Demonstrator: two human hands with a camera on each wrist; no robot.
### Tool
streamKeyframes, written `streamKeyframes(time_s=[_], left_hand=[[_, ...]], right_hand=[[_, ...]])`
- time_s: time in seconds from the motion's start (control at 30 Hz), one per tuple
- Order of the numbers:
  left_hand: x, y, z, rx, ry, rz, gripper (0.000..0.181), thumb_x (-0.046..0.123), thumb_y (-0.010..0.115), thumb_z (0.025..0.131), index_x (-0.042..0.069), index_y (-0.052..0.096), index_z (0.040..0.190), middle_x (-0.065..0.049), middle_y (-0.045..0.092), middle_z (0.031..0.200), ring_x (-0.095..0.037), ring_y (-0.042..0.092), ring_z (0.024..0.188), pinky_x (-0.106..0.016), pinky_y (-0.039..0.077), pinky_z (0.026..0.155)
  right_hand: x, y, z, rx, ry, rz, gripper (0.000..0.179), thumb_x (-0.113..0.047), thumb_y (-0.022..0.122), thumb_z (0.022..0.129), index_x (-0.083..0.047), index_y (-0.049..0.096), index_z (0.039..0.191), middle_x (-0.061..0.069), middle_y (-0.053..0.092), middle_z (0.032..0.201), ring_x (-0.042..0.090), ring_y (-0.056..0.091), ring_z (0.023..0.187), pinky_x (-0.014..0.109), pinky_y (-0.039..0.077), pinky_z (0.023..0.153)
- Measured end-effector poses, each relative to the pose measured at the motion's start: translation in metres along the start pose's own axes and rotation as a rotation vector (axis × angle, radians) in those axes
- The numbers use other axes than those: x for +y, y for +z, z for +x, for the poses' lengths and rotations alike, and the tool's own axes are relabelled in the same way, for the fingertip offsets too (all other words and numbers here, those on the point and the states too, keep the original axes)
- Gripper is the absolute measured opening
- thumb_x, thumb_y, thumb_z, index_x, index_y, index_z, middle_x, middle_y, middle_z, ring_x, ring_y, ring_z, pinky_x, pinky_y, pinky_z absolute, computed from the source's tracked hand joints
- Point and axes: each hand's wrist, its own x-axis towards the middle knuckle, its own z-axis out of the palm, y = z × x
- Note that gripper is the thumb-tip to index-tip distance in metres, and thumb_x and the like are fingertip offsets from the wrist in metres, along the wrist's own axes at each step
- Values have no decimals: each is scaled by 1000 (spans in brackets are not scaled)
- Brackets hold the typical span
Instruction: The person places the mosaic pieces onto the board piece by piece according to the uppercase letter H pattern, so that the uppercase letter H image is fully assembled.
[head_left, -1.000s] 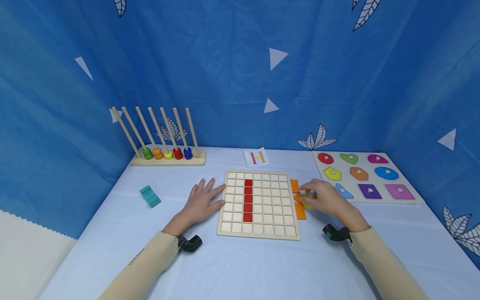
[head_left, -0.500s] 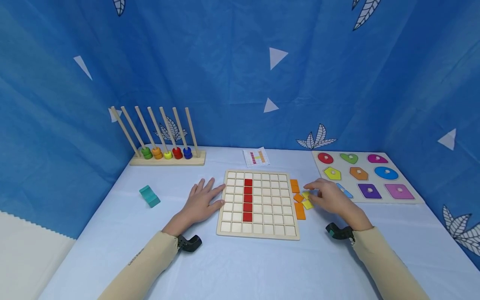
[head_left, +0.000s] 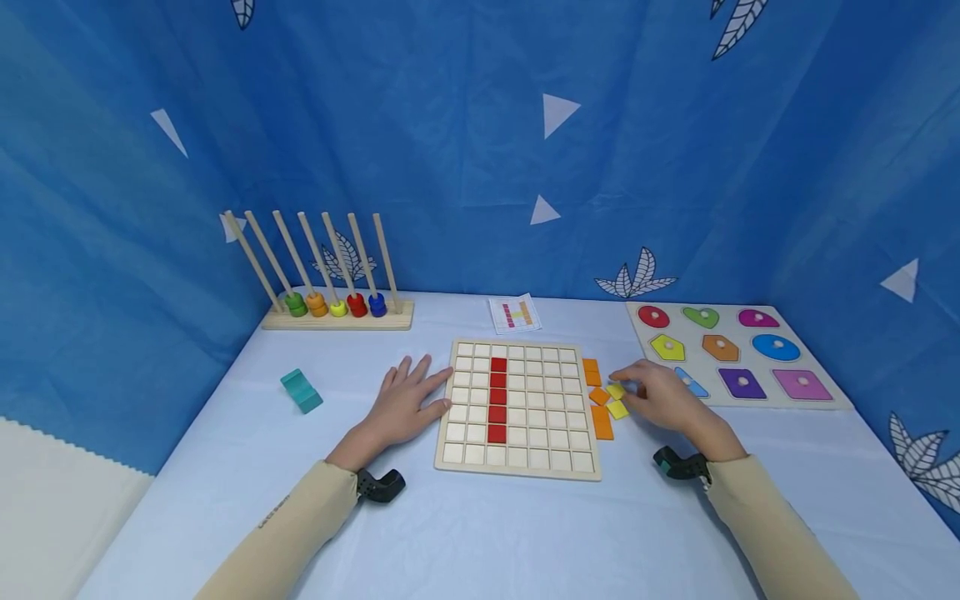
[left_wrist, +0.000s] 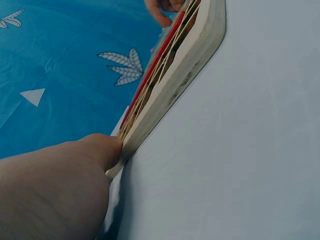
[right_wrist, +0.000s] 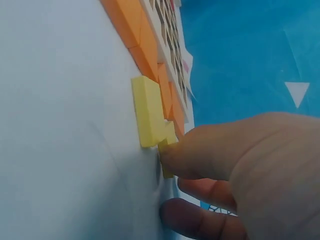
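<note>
My left hand [head_left: 405, 404] lies spread at the left edge of a wooden grid board [head_left: 517, 469], its thumb and index finger touching the rim; in the left wrist view the thumb [left_wrist: 107, 147] meets the board's side. A column of red square tiles [head_left: 497, 397] sits in the grid. Right of the board, my right hand [head_left: 660, 396] has its thumb and index finger at a yellow square tile [head_left: 616, 390], pinching it at the table; its far side is hidden in the right wrist view. A second yellow tile [right_wrist: 148, 110] lies beside it, near several orange tiles [head_left: 602, 422].
A pattern card [head_left: 514, 314] lies behind the board. At back left stands a wooden peg rack [head_left: 337, 321] with coloured rings. Teal blocks [head_left: 302, 391] lie at left. A shape puzzle board [head_left: 708, 392] is at back right.
My right hand has shifted slightly right, away from the orange tiles, uncovering them and the yellow tiles. The left hand stays at the board's edge.
</note>
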Motion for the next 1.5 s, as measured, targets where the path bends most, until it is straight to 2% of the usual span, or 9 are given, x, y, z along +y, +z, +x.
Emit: streamKeyframes(time_s=[0.13, 0.4, 0.6, 0.83, 1.23, 1.5], left_hand=[[1, 0, 0, -1, 0, 7, 62, 45, 57, 101, 22, 43, 157, -20, 25, 168, -51, 9, 156, -71, 10, 123], [1, -1, 0, -2, -7, 6, 62, 45, 57, 101, 22, 44, 156, -20, 25, 168, -52, 9, 156, -71, 9, 123], [2, 0, 0, -4, -12, 5, 62, 45, 57, 101, 22, 44, 156, -20, 25, 168, -52, 9, 156, -71, 9, 123], [2, -1, 0, -8, -12, 6, 62, 45, 56, 101, 22, 43, 157, -21, 25, 168, -52, 9, 156, -71, 9, 123], [0, 1, 1, -8, -8, 5, 62, 45, 56, 101, 23, 43, 157, -20, 25, 168, -52, 9, 157, -71, 9, 123], [0, 2, 1, 0, -3, 7, 61, 45, 56, 101, 21, 45, 156, -21, 25, 168, -52, 9, 156, -71, 10, 123]], right_hand=[[2, 2, 0, -13, -8, 12, 32, -3, 73, 88, -8, 75, 120, 16, 66, 112, 15, 52, 78, 23, 50, 65], [3, 7, 1, -15, 15, 10, 30, -3, 71, 88, -8, 76, 117, 17, 63, 112, 20, 57, 87, 38, 59, 78], [4, 8, 2, -7, 26, 11, 29, -4, 71, 88, -4, 75, 117, 15, 63, 108, 21, 56, 87, 38, 59, 79], [5, 8, 2, 10, 30, -1, 28, -6, 70, 89, -3, 75, 116, 11, 63, 99, 19, 53, 84, 31, 52, 72], [4, 8, 2, -11, 51, -13, 30, -7, 71, 90, -1, 73, 120, 11, 63, 97, 20, 54, 85, 35, 55, 76], [1, 9, 0, -17, 73, -9, 29, -8, 72, 91, -2, 73, 119, 12, 64, 100, 22, 56, 90, 41, 57, 83]])
